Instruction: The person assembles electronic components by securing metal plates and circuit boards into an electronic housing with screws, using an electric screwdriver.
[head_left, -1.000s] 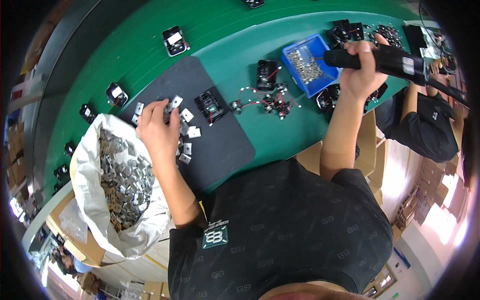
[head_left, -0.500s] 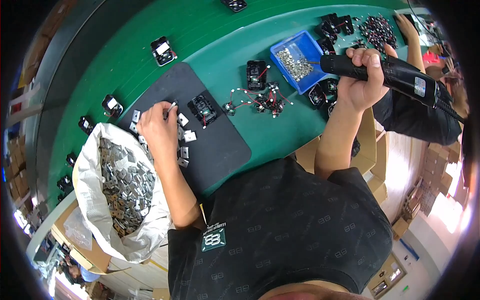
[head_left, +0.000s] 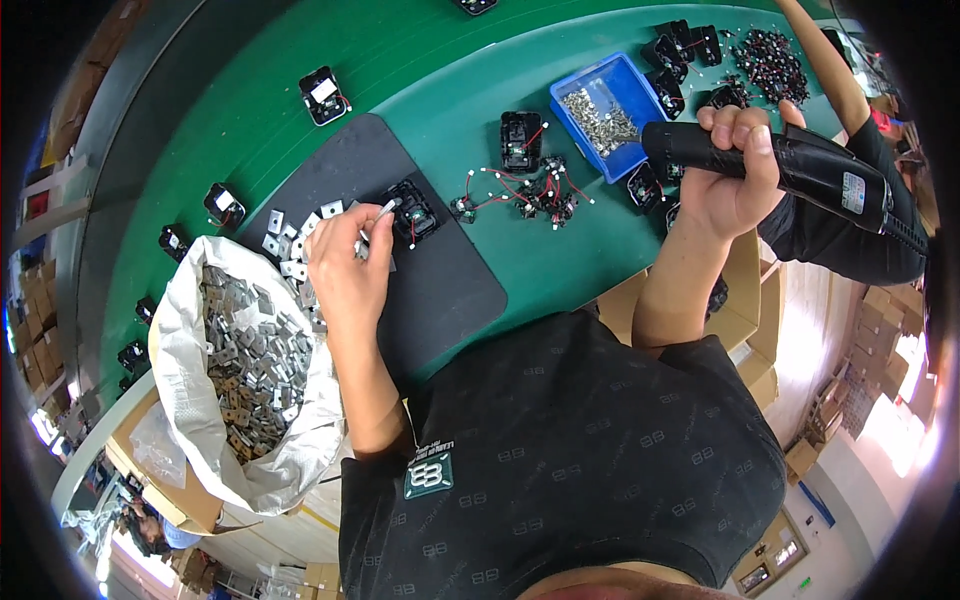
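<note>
A small metal plate [head_left: 388,209] is pinched between the thumb and fingers of my left hand [head_left: 348,262]. Its end is close to a black plastic housing [head_left: 418,216] with a circuit board and a red wire, lying on the dark grey mat [head_left: 455,290]. Loose metal plates [head_left: 275,222] with holes are scattered beside and partly under that hand. My right hand [head_left: 738,180] is wrapped round a black corded electric screwdriver [head_left: 828,186]. The screwdriver's nose points left, at the right side of a blue bin [head_left: 632,85] of small screws [head_left: 597,120]; its bit is hard to make out.
An open white sack [head_left: 180,375] full of metal plates stands at the left. Wired parts [head_left: 545,200] and another black housing [head_left: 520,142] lie right of the mat. More housings [head_left: 322,96] sit on the green belt beyond. Another person's arm [head_left: 830,65] reaches in at the far right.
My left hand has moved right with the metal plate, from the loose plates to the black housing. The right hand and screwdriver have shifted only slightly, staying by the blue bin.
</note>
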